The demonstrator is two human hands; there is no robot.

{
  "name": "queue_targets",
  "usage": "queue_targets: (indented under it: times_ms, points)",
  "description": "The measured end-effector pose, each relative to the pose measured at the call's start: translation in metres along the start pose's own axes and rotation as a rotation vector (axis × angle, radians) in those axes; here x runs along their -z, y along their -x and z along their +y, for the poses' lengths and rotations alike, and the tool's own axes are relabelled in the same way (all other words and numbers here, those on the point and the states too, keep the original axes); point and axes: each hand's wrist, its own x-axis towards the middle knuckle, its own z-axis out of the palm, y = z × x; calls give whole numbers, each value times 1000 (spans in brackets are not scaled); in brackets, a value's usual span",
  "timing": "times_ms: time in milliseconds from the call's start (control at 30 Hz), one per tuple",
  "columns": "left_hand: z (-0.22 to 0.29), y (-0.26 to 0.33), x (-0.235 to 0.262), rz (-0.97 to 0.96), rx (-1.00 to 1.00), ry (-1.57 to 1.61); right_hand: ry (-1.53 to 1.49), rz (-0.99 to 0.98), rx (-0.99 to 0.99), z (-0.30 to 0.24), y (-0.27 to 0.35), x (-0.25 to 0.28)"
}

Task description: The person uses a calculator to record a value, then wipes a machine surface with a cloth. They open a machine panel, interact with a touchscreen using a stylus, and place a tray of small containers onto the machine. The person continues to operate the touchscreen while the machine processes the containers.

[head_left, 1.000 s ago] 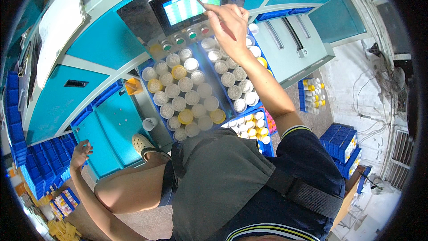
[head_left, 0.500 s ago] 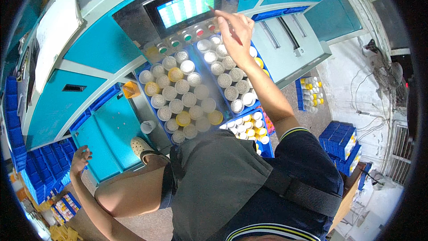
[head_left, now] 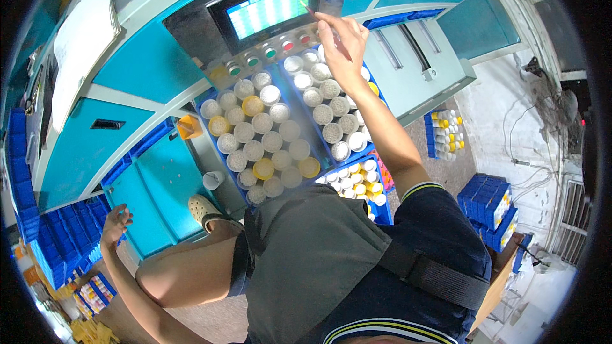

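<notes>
My right hand point(head_left: 346, 44) is raised at the lower right corner of a lit touch screen point(head_left: 271, 11), with the index finger stretched toward it. A thin dark shape lies between fingertip and screen; I cannot tell whether it is a reflection or something held. Below are blue trays point(head_left: 284, 92) of round white and yellow cups, many showing pale granules, such as one white cup point(head_left: 243, 132). A row of red and green push buttons point(head_left: 270, 53) runs between screen and cups. My left hand point(head_left: 115, 226) hangs beside my knee, fingers loosely apart, holding nothing.
Teal cabinet panels point(head_left: 152, 83) surround the screen. A grey machine top with rails point(head_left: 417, 51) stands at the right. Stacked blue trays point(head_left: 483, 200) and a tray of cups point(head_left: 444, 134) sit on the right-hand floor; more blue trays point(head_left: 67, 236) are at the left.
My right hand has shifted slightly right and down, its fingertip drawing back from the screen. My left hand hangs almost as before.
</notes>
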Motion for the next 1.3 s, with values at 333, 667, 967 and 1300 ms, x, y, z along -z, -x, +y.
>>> queue_targets:
  times_ms: [333,667,967,1300]
  points:
    - [-1,-1,0,-19,-4,20,-120,-209,94,-31,20,-10]
    - [0,0,-1,4,8,8,-203,-261,142,-46,28,-19]
    - [-8,-5,1,-13,-22,26,-196,-216,125,-44,31,-25]
    - [4,-1,0,-1,13,8,-191,-256,141,-48,29,-23]
